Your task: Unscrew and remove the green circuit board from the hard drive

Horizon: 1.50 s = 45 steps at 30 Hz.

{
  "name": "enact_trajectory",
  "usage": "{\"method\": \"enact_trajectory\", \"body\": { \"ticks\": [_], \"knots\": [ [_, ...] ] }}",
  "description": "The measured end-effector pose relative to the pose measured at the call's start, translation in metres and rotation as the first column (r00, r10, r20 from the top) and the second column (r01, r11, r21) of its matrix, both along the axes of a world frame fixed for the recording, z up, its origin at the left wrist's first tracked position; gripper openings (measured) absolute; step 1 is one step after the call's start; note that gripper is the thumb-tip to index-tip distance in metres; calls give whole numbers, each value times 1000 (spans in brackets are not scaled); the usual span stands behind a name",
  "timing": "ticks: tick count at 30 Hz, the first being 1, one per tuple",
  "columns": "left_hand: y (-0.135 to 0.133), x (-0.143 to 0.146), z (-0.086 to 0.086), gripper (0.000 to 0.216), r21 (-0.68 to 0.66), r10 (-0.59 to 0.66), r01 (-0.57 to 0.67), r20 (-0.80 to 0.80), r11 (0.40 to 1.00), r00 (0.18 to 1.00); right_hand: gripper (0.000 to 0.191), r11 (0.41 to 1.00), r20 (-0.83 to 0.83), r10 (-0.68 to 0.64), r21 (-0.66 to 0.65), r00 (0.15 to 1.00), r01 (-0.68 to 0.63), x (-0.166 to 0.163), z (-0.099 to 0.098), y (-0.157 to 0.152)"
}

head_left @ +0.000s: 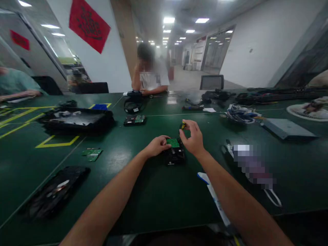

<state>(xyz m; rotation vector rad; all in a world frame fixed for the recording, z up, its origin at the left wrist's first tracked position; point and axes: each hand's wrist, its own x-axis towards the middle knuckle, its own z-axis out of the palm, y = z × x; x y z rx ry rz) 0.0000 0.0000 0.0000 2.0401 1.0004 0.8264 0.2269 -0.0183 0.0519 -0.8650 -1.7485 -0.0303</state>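
Note:
A black hard drive with a green circuit board (173, 142) on its upper face lies flat on the dark green table in front of me. My left hand (159, 145) grips its left edge, fingers closed on it. Just above the drive's right side, my right hand (192, 136) pinches a small screwdriver (182, 125) with yellow on its handle. The tool's tip is too small and blurred to make out, so I cannot tell whether it touches the drive.
Another hard drive (134, 120) lies beyond my left hand. Left are a black tray (79, 118), loose green circuit boards (92, 154) and a dark casing (57, 191). Right are bundled cables (241, 113), a grey metal box (289, 128) and a lanyard (214, 196). A person (151, 73) sits opposite.

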Motion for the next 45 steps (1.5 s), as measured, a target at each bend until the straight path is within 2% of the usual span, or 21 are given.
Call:
{"method": "enact_trajectory", "body": {
  "ticks": [5,32,45],
  "knots": [
    [-1,0,2,39,-2,14,-14,-14,1000,1000,44,999,-29,-3,-40,1000,2,2,-7,3],
    [2,-1,-5,34,-2,37,-37,5,999,999,38,997,-56,61,-37,997,-63,1,1,-2],
    [-2,0,1,35,-25,41,-41,-16,999,999,37,995,-45,86,-38,995,-88,0,5,-6]
  ]
}}
